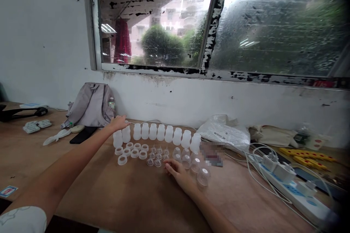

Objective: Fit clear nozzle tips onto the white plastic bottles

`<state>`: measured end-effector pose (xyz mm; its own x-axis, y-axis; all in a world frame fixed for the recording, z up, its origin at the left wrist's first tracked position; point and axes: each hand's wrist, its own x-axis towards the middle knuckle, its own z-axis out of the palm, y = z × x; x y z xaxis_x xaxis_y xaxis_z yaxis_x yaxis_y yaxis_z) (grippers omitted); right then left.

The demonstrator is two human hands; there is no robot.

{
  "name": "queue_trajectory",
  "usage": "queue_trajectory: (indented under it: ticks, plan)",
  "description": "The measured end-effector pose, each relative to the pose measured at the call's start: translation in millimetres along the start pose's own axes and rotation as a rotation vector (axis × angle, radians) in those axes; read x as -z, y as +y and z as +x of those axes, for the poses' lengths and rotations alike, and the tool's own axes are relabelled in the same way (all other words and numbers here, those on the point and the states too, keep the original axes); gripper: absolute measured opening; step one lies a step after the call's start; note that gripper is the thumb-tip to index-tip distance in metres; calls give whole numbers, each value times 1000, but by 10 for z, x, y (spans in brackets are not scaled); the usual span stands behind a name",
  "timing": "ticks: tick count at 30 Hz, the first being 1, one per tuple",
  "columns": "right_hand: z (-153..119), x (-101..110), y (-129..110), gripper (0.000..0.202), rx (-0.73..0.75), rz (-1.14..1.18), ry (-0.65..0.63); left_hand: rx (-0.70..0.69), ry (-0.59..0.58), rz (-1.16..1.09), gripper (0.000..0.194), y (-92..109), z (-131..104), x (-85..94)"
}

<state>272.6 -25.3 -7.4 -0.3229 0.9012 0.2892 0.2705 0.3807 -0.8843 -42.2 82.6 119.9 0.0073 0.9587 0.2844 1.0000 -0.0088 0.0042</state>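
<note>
A row of frosted white baby bottles [153,131] stands upright along the back of the table. My left hand [119,123] is over the row's left end, its fingers closed at the top of the second bottle [126,135]; the exact grip is partly hidden. In front lie several white screw rings [134,153] and, to their right, small clear silicone nipples [158,162]. Clear domed caps [202,177] stand farther right. Between nipples and caps my right hand [177,173] hovers low or rests, fingers loosely bent and apart, with nothing visible in them.
A grey backpack [91,103] leans against the wall, with a black phone-like slab [83,135] before it. A clear plastic bag [225,131] lies behind the caps. At right, a white power strip [298,191] trails cables near yellow strips [307,154].
</note>
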Motion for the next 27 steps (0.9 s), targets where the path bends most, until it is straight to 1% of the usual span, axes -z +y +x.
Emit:
queue_trajectory:
  ticks: [1,3,5,6,8,9,10,13,15,17,18,20,23,25,27]
  plan:
    - [-8,-3,-8,31,42,-71,4,-31,35,-1,52,33,-30,33]
    - [-23,-18,-18,29,147,-227,-17,-114,90,-11,46,134,-124,77]
    - [-31,-50,-13,31,220,-374,-73,-245,97,-26,36,278,-270,54]
    - [-32,-71,-5,34,227,-441,-104,-325,86,-35,30,362,-360,8]
    - [-28,-118,18,41,197,-559,-162,-545,64,-51,23,535,-562,-158]
    - [-25,-139,30,43,176,-604,-192,-582,63,-60,22,617,-666,-271]
    - [-22,-156,41,44,160,-636,-217,-557,80,-72,22,690,-765,-396]
    - [-20,-174,59,43,154,-675,-227,-344,162,-119,25,838,-1001,-773]
    - [-27,-158,55,39,184,-651,-184,-301,202,-149,26,876,-1086,-961]
    - [-38,-127,41,34,230,-601,-146,-289,224,-183,21,882,-1121,-1062]
    - [-44,-111,32,32,255,-572,-139,-288,234,-204,18,881,-1127,-1077]
    - [-51,-82,15,28,289,-522,-144,-293,264,-262,16,882,-1131,-1048]
    - [-46,-62,2,24,299,-458,-144,-317,337,-406,17,924,-1154,-915]
    - [-36,-61,-2,23,289,-412,-108,-377,368,-495,19,987,-1190,-822]
    - [-25,-58,-9,22,291,-365,-34,-490,368,-529,24,1072,-1235,-763]
